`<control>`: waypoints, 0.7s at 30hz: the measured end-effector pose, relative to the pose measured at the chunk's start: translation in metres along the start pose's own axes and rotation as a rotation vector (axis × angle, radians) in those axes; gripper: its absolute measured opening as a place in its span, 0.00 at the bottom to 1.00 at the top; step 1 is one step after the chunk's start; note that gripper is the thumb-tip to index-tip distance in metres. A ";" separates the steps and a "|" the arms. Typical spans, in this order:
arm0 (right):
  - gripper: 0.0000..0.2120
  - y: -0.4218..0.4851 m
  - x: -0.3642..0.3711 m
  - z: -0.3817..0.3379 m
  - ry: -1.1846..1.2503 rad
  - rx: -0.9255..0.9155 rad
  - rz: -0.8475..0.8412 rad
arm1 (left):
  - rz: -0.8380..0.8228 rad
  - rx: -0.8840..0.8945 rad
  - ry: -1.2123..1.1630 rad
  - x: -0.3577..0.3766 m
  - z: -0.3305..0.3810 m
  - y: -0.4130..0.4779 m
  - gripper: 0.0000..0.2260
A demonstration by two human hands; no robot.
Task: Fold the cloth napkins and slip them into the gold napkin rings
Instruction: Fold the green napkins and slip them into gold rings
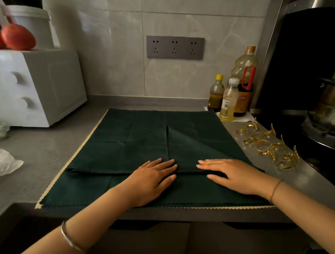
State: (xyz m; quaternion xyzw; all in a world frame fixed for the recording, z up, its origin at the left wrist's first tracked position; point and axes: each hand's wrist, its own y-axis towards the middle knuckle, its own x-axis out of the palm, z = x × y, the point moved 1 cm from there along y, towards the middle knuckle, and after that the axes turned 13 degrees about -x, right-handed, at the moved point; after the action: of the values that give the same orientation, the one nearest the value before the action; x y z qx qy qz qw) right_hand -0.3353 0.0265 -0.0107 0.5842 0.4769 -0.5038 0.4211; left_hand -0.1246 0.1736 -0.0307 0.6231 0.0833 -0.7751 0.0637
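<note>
Green napkin point(143, 133) lies partly folded on the counter point(43, 150), its zigzag edge brought over. Left hand point(153, 178) and right hand point(227, 172) both rest flat on the fold, fingers straight and together, evidently pressing the crease. Gold rings point(265, 144) wait unused just right of the cloth, none yet fitted

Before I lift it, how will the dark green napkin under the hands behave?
Likely floppy: the green napkin lies flat with soft creases and a folded flap. Probably light; the folds may spring open once the left hand and right hand stop pressing them.
</note>
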 end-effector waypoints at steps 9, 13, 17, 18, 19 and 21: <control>0.19 -0.026 -0.033 0.032 -0.013 0.197 0.010 | -0.008 0.045 -0.015 -0.002 -0.004 -0.007 0.25; 0.11 -0.026 -0.071 0.048 0.178 0.238 0.146 | -0.006 0.082 -0.056 -0.002 -0.006 -0.010 0.26; 0.09 0.006 -0.096 0.052 0.374 0.231 0.436 | 0.013 0.095 -0.070 0.000 -0.006 -0.010 0.29; 0.10 0.017 -0.098 0.053 0.470 0.239 0.530 | 0.014 0.101 -0.067 0.001 -0.006 -0.010 0.29; 0.12 0.032 -0.099 0.054 0.563 0.244 0.607 | 0.018 0.105 -0.068 0.001 -0.006 -0.011 0.29; 0.16 0.065 -0.095 0.055 0.708 0.244 0.696 | 0.019 0.105 -0.073 0.002 -0.007 -0.012 0.28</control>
State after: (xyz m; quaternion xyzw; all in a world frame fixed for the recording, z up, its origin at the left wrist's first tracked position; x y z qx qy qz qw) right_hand -0.2850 -0.0518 0.0767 0.8883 0.3050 -0.1571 0.3053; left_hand -0.1211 0.1865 -0.0335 0.5976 0.0343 -0.8000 0.0413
